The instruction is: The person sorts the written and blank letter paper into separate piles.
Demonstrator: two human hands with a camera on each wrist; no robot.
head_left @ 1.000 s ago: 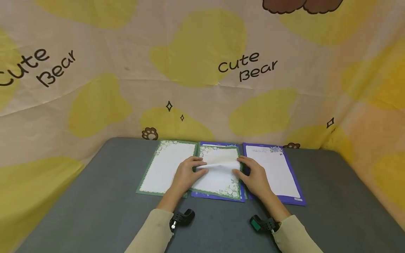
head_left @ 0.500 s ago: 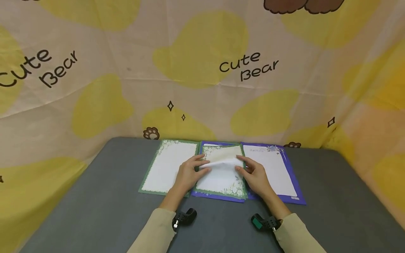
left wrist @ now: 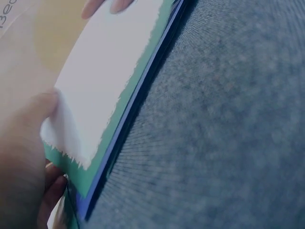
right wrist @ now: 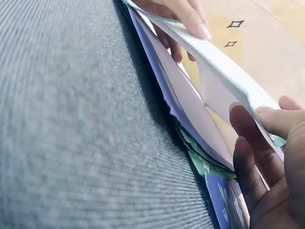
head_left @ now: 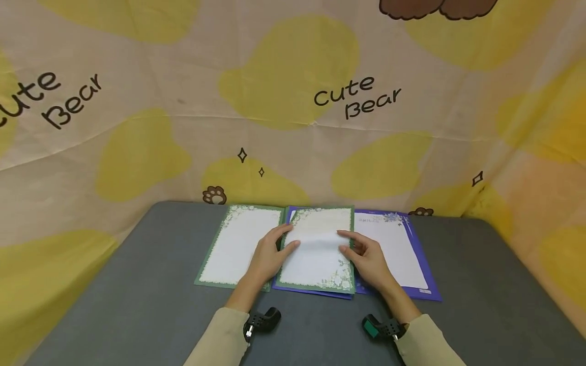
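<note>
Left hand (head_left: 267, 256) and right hand (head_left: 370, 259) pinch a green-bordered sheet (head_left: 316, 259) by both sides, seemingly squaring it over purple paper (head_left: 327, 293); lowering needs evenness.

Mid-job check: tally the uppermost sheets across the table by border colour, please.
Green-bordered: 2 (left sheet; middle sheet, held by the left hand and right hand)
Blue-purple-bordered: 1 (right sheet)
Total: 3. More sheets show underneath, but I can't tell how many.
</note>
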